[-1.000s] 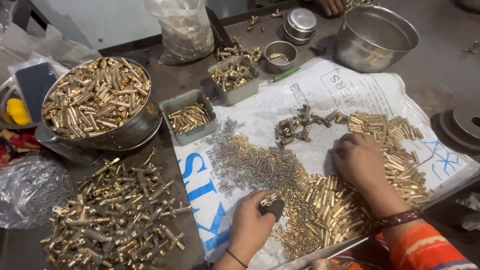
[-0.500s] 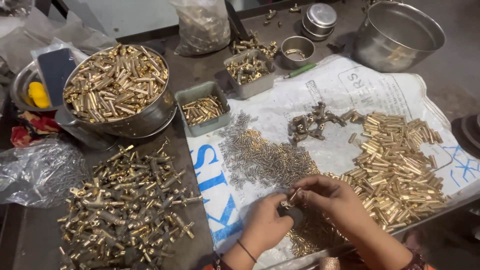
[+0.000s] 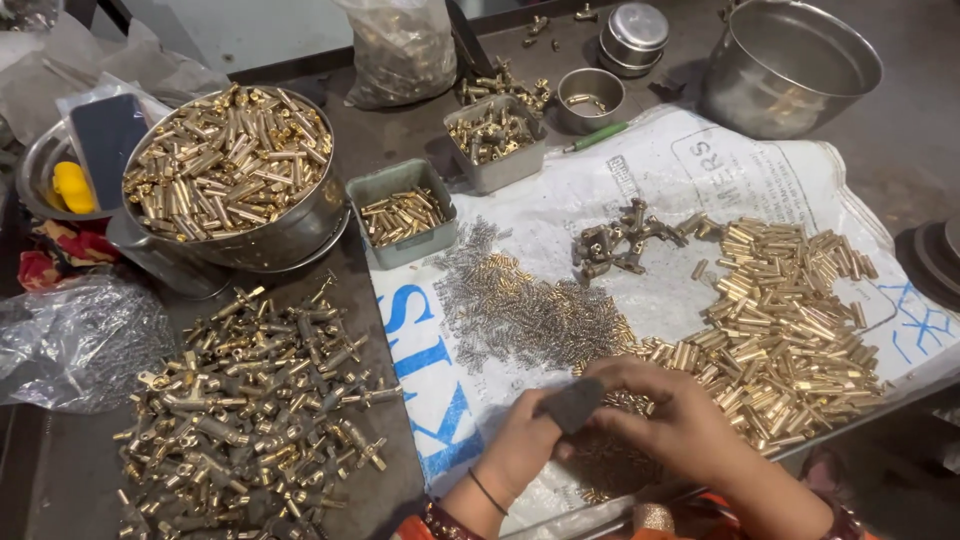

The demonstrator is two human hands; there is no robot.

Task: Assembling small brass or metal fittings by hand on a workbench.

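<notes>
My left hand (image 3: 520,450) and my right hand (image 3: 670,420) meet near the front edge of a white printed sack (image 3: 700,170) spread over the table. Together they pinch a small dark grey piece (image 3: 573,405); any brass part inside the fingers is hidden. Just past the hands lies a heap of small silver springs (image 3: 530,310). To the right spreads a big pile of brass tubes (image 3: 790,320). A small cluster of darker brass fittings (image 3: 620,240) lies further back on the sack.
A steel bowl of brass tubes (image 3: 230,170) stands at back left, two small grey trays (image 3: 400,215) (image 3: 495,135) beside it. Assembled brass fittings (image 3: 250,400) cover the front left. An empty steel pot (image 3: 785,65), small tins (image 3: 635,30) and plastic bags (image 3: 80,335) ring the area.
My right hand left the brass tube pile and came left to join my left hand on the dark piece. The camera view shifted slightly.
</notes>
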